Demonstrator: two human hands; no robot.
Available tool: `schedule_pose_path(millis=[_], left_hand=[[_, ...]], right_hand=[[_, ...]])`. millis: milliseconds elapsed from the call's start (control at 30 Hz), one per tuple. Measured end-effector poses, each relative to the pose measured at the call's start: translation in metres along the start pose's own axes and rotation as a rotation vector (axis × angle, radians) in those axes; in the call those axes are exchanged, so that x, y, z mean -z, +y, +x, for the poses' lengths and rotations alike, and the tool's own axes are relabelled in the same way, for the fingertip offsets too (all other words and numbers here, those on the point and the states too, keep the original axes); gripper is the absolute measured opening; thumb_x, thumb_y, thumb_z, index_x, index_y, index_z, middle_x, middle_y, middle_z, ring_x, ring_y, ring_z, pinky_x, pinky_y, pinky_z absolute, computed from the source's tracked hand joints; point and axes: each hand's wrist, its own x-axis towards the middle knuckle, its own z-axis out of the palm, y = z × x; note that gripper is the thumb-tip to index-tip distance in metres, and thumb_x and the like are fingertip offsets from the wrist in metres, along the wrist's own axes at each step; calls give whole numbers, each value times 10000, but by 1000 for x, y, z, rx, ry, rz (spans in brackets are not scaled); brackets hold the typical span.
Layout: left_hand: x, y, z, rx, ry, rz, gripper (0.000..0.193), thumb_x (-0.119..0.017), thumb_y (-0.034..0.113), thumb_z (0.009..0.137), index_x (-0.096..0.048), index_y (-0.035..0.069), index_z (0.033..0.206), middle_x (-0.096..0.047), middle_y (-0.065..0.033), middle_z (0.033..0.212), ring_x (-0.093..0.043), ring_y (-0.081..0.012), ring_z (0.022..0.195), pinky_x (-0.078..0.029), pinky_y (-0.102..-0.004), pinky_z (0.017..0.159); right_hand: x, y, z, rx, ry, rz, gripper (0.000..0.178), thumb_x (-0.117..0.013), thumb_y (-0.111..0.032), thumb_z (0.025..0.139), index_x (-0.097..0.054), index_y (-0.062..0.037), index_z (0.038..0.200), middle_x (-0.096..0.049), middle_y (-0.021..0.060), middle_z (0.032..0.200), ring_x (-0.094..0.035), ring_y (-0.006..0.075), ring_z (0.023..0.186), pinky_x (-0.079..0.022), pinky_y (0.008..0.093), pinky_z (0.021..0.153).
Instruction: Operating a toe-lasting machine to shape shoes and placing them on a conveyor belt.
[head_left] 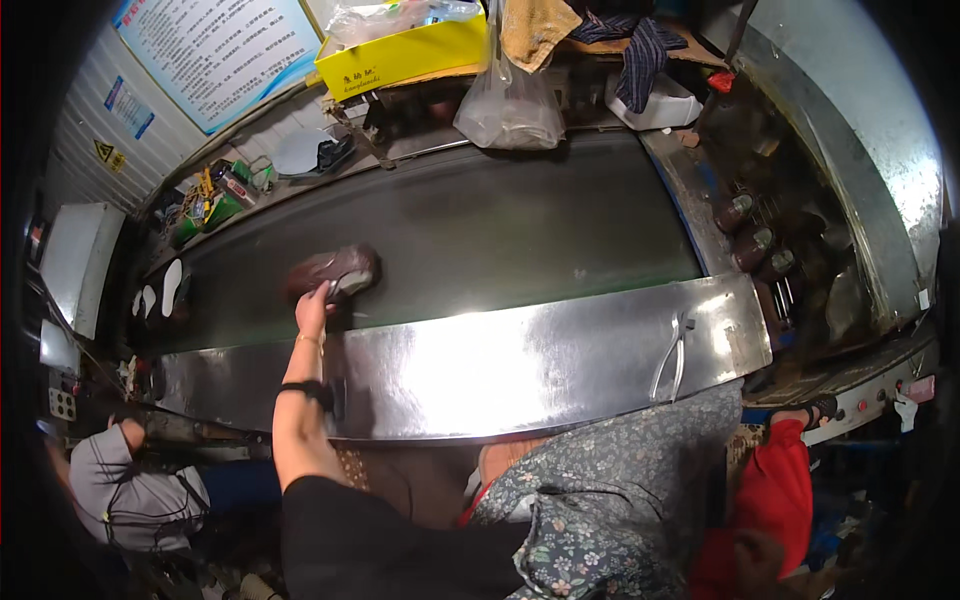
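Observation:
My left hand (312, 308) reaches forward over the dark conveyor belt (500, 225), its fingers closed at the near edge of a brown shoe (338, 268). The shoe lies on the belt with a pale grey patch toward my hand, and its outline is blurred. A thin bracelet and a black band circle my left arm. My right hand does not show; a patch of bare skin by the floral apron (620, 480) is too unclear to name. On the shiny metal ledge (470, 370), to the right, rest silver pliers (681, 350) with spread handles.
White sole-shaped pieces (172, 287) lie at the far left. Several brown shoes (752, 248) stand on a rack to the right. A yellow box (400, 58) and a plastic bag (510, 110) are behind the belt. Other people sit at left (150, 490) and right (778, 485).

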Motion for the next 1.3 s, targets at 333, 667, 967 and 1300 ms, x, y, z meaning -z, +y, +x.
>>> schedule_pose_path(millis=[333, 667, 967, 1300], left_hand=[[-30, 16, -6, -186, 271, 601, 833, -902, 288, 678, -577, 21, 1397, -724, -195, 1204, -691, -333, 1136, -519, -409, 1009], [-103, 60, -90, -46, -489, -66, 393, -803, 163, 767, -676, -23, 1089, -727, -103, 1000, -701, -205, 848, -572, -355, 760], [-285, 55, -460, 1175, -2030, -1180, 600, -518, 405, 997, -462, 15, 1450, -567, -196, 1377, -585, -332, 1221, -488, -462, 1056], [-392, 75, -569, 411, -1595, -12, 401, -363, 141, 1030, -557, -13, 1346, -677, -138, 1230, -662, -235, 1074, -539, -348, 932]], right_hand=[[-37, -17, -23, 57, 140, -16, 230, -669, -42, 820, -751, -25, 1035, -748, 108, 925, -712, 210, 900, -539, 343, 837], [-60, -11, 3, 243, 134, 209, 145, -726, -64, 871, -744, -15, 1007, -742, 163, 940, -723, 292, 868, -565, 360, 791], [-14, -32, 110, 768, 652, 401, 631, -755, -414, 898, -613, 29, 1324, -592, 212, 1408, -586, 347, 1297, -463, 396, 1083], [-42, 38, 74, 457, 641, 35, 532, -819, -417, 807, -706, -51, 1177, -696, 122, 1196, -705, 311, 995, -577, 385, 824]])
